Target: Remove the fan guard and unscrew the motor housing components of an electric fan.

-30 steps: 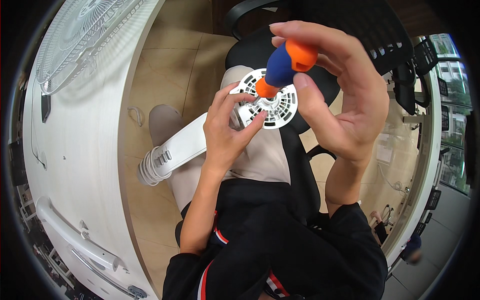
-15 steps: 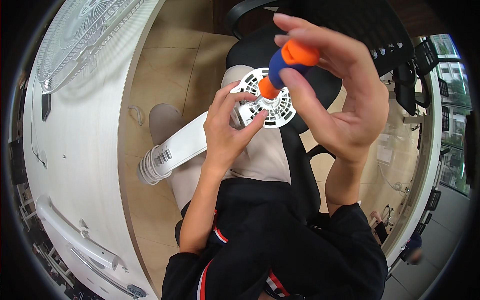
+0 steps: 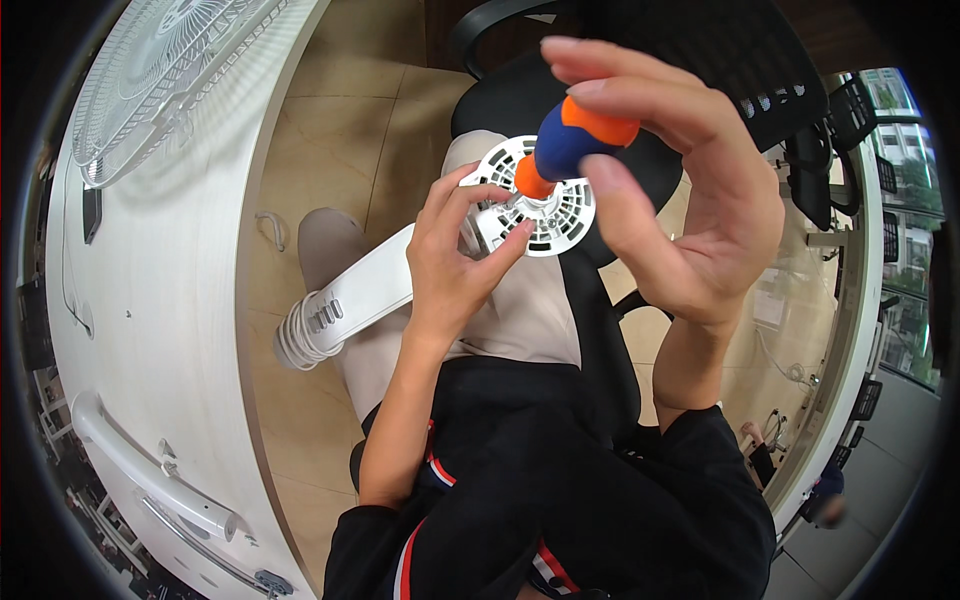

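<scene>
Across my lap lies a white fan body (image 3: 370, 275), its round slotted motor housing (image 3: 568, 232) tipped up and a cord wound round its far-left end. My left hand (image 3: 450, 250) grips that housing at its left side, thumb and fingers closed on the rim and hub. A screwdriver (image 3: 562, 148) with a blue and orange handle stands tilted over the middle of the housing; its tip is hidden. Around the top of the handle curl the fingers of my right hand (image 3: 705, 190) in a loose hold, the thumb along its near side.
On the white table (image 3: 190, 290) at left stand a wire fan grille (image 3: 170, 90) and a curved white tube (image 3: 150, 465), with small parts and a metal rod nearby. A black chair (image 3: 690, 70) is ahead. A cord piece (image 3: 272, 230) lies on the tiled floor.
My right fingers and thumb have shifted around the handle, spreading slightly. The screwdriver handle has turned and shows more blue. My left hand and the fan body stay in place.
</scene>
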`<move>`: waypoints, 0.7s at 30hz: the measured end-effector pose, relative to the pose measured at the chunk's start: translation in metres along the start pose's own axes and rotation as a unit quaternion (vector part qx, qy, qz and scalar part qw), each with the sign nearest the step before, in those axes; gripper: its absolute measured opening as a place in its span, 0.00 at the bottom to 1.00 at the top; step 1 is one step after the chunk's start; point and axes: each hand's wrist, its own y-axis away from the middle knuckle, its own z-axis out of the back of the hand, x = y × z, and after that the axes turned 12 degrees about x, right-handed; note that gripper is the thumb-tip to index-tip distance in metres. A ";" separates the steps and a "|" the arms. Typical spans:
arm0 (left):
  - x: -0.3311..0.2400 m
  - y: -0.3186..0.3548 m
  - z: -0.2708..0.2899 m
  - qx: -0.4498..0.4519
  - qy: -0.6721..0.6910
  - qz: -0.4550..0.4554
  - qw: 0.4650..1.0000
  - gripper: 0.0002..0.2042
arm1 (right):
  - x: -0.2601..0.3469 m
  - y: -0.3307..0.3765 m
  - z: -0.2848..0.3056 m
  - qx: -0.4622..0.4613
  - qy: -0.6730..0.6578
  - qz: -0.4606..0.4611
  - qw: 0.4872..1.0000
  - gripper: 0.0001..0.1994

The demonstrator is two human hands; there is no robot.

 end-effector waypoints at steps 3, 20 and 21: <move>0.002 0.000 -0.002 -0.004 0.006 -0.005 1.000 0.17 | -0.006 0.005 0.005 0.035 0.117 0.013 0.992 0.20; 0.000 -0.001 -0.001 -0.004 0.010 -0.004 1.000 0.16 | -0.002 0.003 -0.003 0.005 -0.027 -0.032 0.999 0.17; -0.003 -0.001 0.000 -0.001 0.012 0.007 1.000 0.17 | -0.003 0.004 -0.003 0.005 -0.027 -0.033 0.999 0.17</move>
